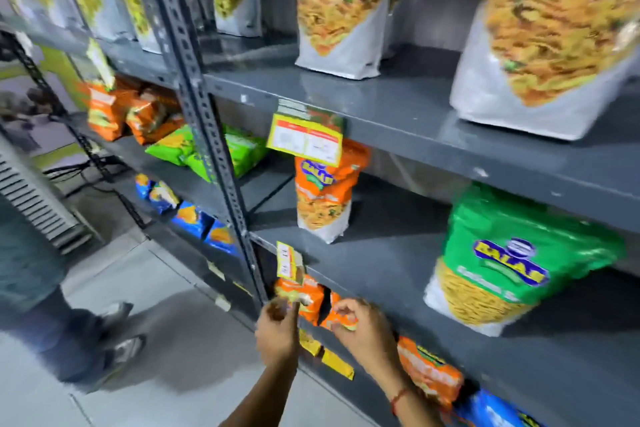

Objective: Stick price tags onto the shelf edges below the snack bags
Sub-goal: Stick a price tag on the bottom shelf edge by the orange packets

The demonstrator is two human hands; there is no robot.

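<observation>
My left hand [277, 329] pinches a small pale tag or strip [289, 296] just below the edge of the grey middle shelf [381, 274]. My right hand [360, 326] is closed on another small yellowish piece [348, 324] in front of small orange snack bags [308, 298]. A yellow price tag [289, 262] hangs bent from that shelf's edge above my left hand. A larger yellow and red price tag [304, 139] sticks to the upper shelf edge [433, 149]. Two yellow tags [325, 354] sit on the lower shelf edge between my hands. The view is blurred.
A perforated grey upright [211, 135] divides two rack bays. Big orange bags [339, 10] stand on top, a green bag [509, 260] and an orange one [325, 191] in the middle. Another person's legs and shoes [104, 333] stand on the tiled floor at left.
</observation>
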